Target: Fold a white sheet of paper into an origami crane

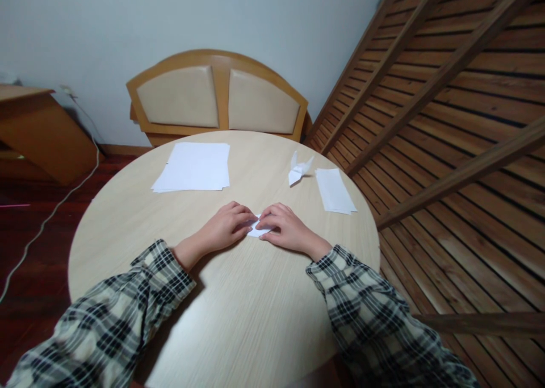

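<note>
A small folded piece of white paper (pixel 258 228) lies on the round wooden table (pixel 221 303). Both my hands press on it with fingers curled together. My left hand (pixel 224 228) covers its left side, my right hand (pixel 284 226) covers its right side, and the fingertips nearly meet over it. Most of the paper is hidden under the fingers. Both arms wear plaid sleeves.
A stack of white sheets (pixel 193 167) lies at the table's far left. A finished folded paper figure (pixel 299 170) and a narrow pile of paper strips (pixel 334 191) lie at the far right. A chair (pixel 217 98) stands behind the table. Slatted wood panels (pixel 460 121) lean at right.
</note>
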A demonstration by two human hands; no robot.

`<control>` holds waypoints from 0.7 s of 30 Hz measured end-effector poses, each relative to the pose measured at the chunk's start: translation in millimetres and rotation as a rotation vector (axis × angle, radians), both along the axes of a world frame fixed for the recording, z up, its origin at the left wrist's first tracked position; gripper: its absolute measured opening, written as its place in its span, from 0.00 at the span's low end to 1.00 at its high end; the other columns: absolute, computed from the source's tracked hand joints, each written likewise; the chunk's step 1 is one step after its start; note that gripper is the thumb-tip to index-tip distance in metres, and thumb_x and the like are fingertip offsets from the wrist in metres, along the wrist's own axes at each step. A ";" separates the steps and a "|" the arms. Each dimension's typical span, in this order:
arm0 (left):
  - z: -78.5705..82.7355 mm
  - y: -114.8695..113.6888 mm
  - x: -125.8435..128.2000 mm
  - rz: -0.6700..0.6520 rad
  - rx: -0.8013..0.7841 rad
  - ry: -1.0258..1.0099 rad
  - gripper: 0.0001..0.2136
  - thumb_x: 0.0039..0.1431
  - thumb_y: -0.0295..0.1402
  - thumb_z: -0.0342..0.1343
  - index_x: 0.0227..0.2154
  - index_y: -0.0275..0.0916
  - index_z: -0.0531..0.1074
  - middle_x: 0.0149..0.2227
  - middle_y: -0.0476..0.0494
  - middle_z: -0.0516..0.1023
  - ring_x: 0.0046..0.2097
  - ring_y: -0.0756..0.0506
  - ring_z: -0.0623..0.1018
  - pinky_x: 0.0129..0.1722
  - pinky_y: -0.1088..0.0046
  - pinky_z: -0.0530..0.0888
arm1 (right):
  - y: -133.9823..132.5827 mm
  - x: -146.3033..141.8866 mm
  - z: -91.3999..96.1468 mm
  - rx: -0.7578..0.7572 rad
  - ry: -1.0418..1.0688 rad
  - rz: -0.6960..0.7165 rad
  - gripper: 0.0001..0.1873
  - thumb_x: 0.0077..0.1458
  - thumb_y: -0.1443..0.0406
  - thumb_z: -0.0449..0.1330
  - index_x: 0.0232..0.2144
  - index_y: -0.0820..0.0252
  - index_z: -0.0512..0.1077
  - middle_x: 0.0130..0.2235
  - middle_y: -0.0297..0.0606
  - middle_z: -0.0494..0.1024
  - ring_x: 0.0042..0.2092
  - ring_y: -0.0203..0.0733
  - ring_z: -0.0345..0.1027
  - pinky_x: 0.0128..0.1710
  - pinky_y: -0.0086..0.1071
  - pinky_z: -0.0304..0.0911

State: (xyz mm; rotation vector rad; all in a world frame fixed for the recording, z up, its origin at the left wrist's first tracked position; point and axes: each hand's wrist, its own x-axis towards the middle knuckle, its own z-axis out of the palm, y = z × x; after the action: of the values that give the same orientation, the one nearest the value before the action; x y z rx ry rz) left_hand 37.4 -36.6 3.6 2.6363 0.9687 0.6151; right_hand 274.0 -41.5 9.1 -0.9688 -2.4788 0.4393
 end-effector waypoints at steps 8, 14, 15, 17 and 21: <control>-1.3 6.3 -1.3 -0.014 -0.078 -0.063 0.08 0.65 0.31 0.53 0.43 0.41 0.76 0.45 0.41 0.79 0.49 0.41 0.73 0.52 0.59 0.70 | 7.6 3.1 -2.8 -0.035 -0.041 -0.011 0.13 0.54 0.60 0.71 0.42 0.52 0.80 0.47 0.37 0.75 0.50 0.44 0.66 0.54 0.41 0.58; -5.2 7.7 -2.2 -0.021 -0.085 -0.057 0.08 0.65 0.29 0.51 0.40 0.42 0.76 0.47 0.41 0.79 0.50 0.41 0.72 0.54 0.57 0.69 | 7.1 3.0 -5.1 -0.019 -0.064 -0.048 0.13 0.55 0.57 0.70 0.43 0.51 0.79 0.46 0.38 0.74 0.50 0.44 0.65 0.54 0.41 0.57; -5.4 7.7 -2.5 -0.021 -0.087 -0.056 0.08 0.66 0.30 0.51 0.40 0.42 0.76 0.47 0.41 0.78 0.50 0.41 0.72 0.54 0.57 0.69 | 7.2 2.8 -5.2 -0.015 -0.067 -0.045 0.14 0.55 0.57 0.69 0.44 0.51 0.79 0.46 0.38 0.73 0.50 0.44 0.65 0.54 0.41 0.57; -5.3 7.5 -3.1 -0.026 -0.091 -0.054 0.08 0.67 0.35 0.53 0.42 0.41 0.76 0.47 0.41 0.78 0.50 0.40 0.72 0.54 0.57 0.69 | 7.4 2.4 -5.0 -0.009 -0.078 -0.040 0.14 0.56 0.56 0.69 0.44 0.52 0.79 0.46 0.38 0.74 0.50 0.45 0.65 0.53 0.41 0.58; -4.6 6.6 -4.2 -0.023 -0.110 -0.037 0.14 0.61 0.44 0.61 0.44 0.41 0.75 0.49 0.40 0.77 0.50 0.39 0.71 0.53 0.58 0.69 | 8.0 2.4 -3.8 0.033 -0.094 -0.029 0.12 0.55 0.57 0.69 0.42 0.52 0.80 0.45 0.38 0.74 0.49 0.45 0.65 0.53 0.41 0.58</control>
State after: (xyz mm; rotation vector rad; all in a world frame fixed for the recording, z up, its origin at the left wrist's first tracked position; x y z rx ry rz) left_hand 33.2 -30.1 -1.0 2.5275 0.9323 0.5851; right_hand 276.5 -33.6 5.3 -1.0330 -2.5440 0.3496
